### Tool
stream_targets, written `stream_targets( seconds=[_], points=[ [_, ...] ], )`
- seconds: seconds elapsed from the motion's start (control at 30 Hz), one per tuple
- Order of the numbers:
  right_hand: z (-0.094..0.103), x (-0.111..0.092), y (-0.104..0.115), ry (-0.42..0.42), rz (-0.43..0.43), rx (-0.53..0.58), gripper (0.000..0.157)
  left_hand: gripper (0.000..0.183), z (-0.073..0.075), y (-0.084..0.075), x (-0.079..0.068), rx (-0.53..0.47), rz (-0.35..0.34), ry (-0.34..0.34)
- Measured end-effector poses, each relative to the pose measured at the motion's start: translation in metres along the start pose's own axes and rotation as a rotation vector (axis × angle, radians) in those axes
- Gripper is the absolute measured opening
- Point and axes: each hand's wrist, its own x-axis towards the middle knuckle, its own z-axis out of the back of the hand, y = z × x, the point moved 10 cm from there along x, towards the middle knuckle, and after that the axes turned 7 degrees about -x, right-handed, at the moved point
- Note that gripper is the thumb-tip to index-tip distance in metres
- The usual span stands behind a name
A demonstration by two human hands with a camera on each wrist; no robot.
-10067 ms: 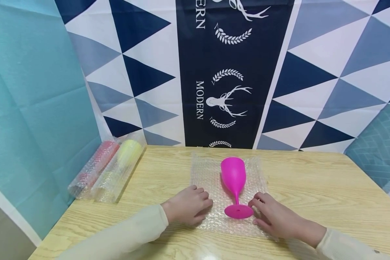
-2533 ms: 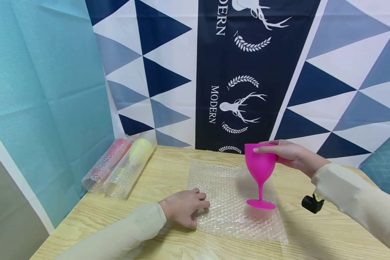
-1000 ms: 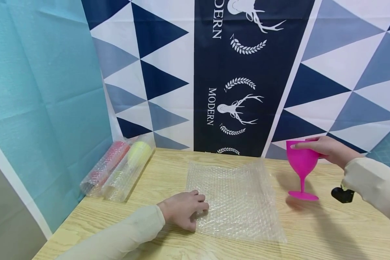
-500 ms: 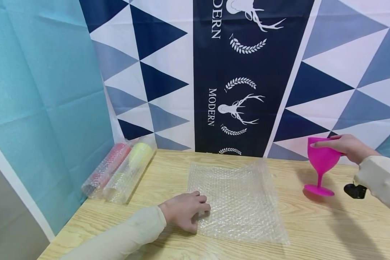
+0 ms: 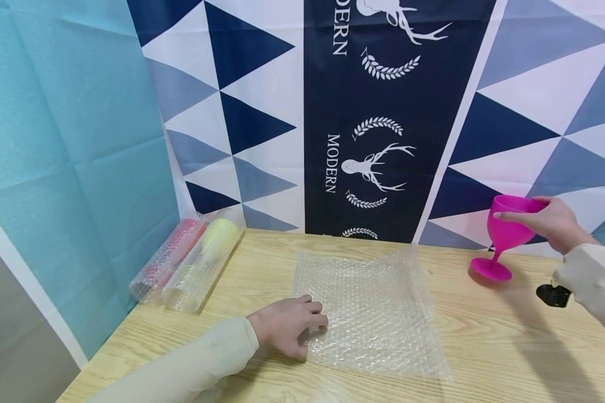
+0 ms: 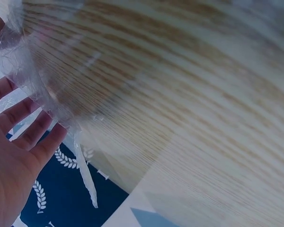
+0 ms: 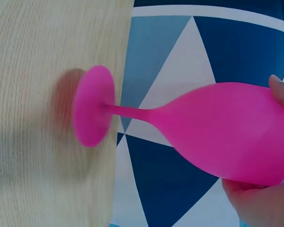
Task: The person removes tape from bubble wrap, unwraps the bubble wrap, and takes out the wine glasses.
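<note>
Tip-over hazard: The pink goblet (image 5: 506, 232) leans, its bowl (image 7: 236, 132) off to the right of its foot (image 5: 491, 270); release at this angle could topple it, since the foot is not flat to the table (image 5: 484, 352).
Foot clearance: Low over the tabletop; whether an edge touches cannot be told. An early catch on one edge could jolt the goblet.
Slip hazard: The bowl appears smooth and narrows toward the stem (image 7: 128, 111); a slackened hold could let it slide down.
Backdrop hazard: The patterned cloth (image 5: 257, 101) stands close behind; excess reach could brush it.
Sheet hazard: The far right corner of the bubble-wrap sheet (image 5: 370, 313) curls up; a low sleeve could snag it.
Goblet position: Right of the sheet and apart from it, near the table's far edge, mouth upward.
Right hand (image 5: 557, 224): Holds the goblet, digits spread wide on opposite sides of the upper bowl, near the rim; stem and foot extend below the grip.
Left hand (image 5: 287, 324): Rests at the sheet's left edge, fingers apart and touching the film; no pinch is evident.
Wrapped rolls: Red (image 5: 173, 252) and yellow (image 5: 217, 240), side by side at far left.
</note>
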Motion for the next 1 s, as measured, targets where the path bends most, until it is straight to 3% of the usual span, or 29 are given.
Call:
stream_targets(
  seconds=[0.23,1.0],
  points=[
    [0.004,0.002,-0.005,-0.069,0.010,0.023,0.105,0.040,0.000,0.001,0.000,-0.010,0.011,-0.001],
    [-0.011,0.009,-0.019,-0.090,-0.004,0.099,0.110,0.040,0.001,-0.004,-0.001,0.035,0.003,-0.003]
  ],
)
